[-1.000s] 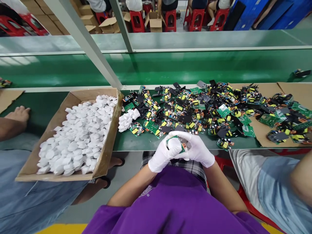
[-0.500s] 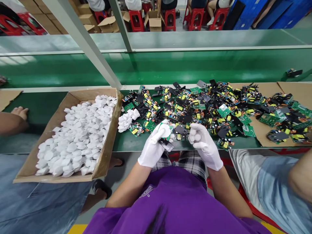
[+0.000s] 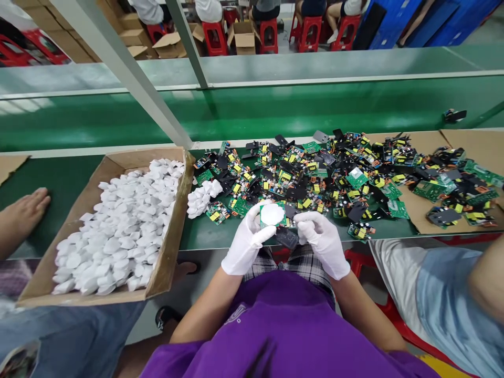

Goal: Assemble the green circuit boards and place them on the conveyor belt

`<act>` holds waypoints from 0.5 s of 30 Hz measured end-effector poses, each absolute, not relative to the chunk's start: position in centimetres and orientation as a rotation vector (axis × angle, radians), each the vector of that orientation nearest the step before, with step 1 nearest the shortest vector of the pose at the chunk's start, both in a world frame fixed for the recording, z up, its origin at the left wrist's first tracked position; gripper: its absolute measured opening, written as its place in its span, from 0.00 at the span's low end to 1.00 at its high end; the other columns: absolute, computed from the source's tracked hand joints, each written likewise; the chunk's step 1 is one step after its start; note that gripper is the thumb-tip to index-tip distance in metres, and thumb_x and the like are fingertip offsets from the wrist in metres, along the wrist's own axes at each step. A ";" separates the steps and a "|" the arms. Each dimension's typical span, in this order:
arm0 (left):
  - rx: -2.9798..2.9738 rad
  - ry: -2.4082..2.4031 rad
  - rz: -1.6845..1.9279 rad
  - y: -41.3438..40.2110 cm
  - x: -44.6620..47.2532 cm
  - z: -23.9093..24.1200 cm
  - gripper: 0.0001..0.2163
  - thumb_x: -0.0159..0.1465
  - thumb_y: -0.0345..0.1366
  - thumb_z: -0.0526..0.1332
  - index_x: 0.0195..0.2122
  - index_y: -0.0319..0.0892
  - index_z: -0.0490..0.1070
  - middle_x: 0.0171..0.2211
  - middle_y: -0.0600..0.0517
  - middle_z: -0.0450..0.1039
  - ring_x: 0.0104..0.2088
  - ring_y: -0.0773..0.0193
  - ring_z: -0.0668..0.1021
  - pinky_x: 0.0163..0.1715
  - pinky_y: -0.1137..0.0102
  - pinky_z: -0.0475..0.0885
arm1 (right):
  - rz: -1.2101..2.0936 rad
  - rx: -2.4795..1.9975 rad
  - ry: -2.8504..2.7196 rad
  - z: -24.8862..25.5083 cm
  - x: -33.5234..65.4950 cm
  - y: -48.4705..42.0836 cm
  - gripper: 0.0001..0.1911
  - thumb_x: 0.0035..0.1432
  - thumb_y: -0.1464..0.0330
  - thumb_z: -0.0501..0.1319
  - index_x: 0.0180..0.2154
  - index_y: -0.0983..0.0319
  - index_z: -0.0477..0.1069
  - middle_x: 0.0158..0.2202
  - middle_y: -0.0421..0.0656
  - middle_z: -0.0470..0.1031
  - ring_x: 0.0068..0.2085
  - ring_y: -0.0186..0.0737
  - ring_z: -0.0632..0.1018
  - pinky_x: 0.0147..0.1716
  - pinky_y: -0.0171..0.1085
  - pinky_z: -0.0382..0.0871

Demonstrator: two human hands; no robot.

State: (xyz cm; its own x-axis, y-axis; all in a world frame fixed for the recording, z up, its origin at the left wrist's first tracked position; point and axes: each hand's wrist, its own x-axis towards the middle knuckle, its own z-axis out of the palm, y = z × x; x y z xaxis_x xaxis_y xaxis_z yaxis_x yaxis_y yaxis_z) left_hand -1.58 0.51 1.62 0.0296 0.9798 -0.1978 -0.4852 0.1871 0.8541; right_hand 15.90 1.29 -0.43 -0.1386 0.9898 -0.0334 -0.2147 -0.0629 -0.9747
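Note:
My left hand [image 3: 249, 236], in a white glove, grips a green circuit board [image 3: 281, 222] by its left side, thumb over the near edge. A white, round-edged pad [image 3: 272, 214] lies flat on the board's upper face. Below the board hangs a dark plastic plate [image 3: 286, 238]. My right hand [image 3: 321, 241], also gloved in white, is closed beside the board's right edge; what its curled fingers hold, if anything, is hidden. Past both hands spreads a heap of circuit boards [image 3: 303, 170] with yellow and black parts. A small pile of white pads [image 3: 203, 198] lies to the left.
A cardboard tray [image 3: 179, 210] full of white pads stands at left. Flat cardboard [image 3: 427, 212] lies under boards at right. A slanted metal post [image 3: 129, 73] rises behind the tray. A co-worker's hand [image 3: 29, 210] rests at far left; another person sits at right.
My right hand has moved left to the board's right edge. The board has turned so the white pad faces up in full view. A co-worker's hand at left reaches further in.

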 end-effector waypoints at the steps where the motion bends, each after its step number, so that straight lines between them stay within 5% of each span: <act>1: 0.711 0.930 1.277 0.4 -1.5 1.6 0.28 0.48 0.35 0.75 0.52 0.45 0.73 0.47 0.50 0.76 0.48 0.59 0.76 0.49 0.69 0.69 | 1.430 -1.001 -1.107 -0.3 15.7 1.4 0.11 0.57 0.59 0.68 0.38 0.59 0.76 0.20 0.33 0.63 0.22 0.29 0.67 0.23 0.30 0.65; 7: 0.675 0.929 1.241 0.0 -1.5 2.1 0.26 0.49 0.33 0.74 0.51 0.48 0.74 0.44 0.53 0.74 0.44 0.64 0.74 0.45 0.72 0.67 | 1.604 -0.789 -1.076 0.2 15.3 1.7 0.23 0.57 0.60 0.67 0.54 0.54 0.72 0.37 0.38 0.73 0.35 0.32 0.75 0.39 0.35 0.73; 15: 0.569 0.892 1.231 -2.9 -4.3 1.3 0.29 0.46 0.33 0.75 0.51 0.43 0.74 0.37 0.52 0.73 0.38 0.65 0.72 0.38 0.72 0.67 | 1.481 -1.088 -1.266 -0.5 15.6 1.9 0.13 0.57 0.58 0.67 0.35 0.61 0.76 0.26 0.40 0.75 0.26 0.34 0.76 0.27 0.34 0.72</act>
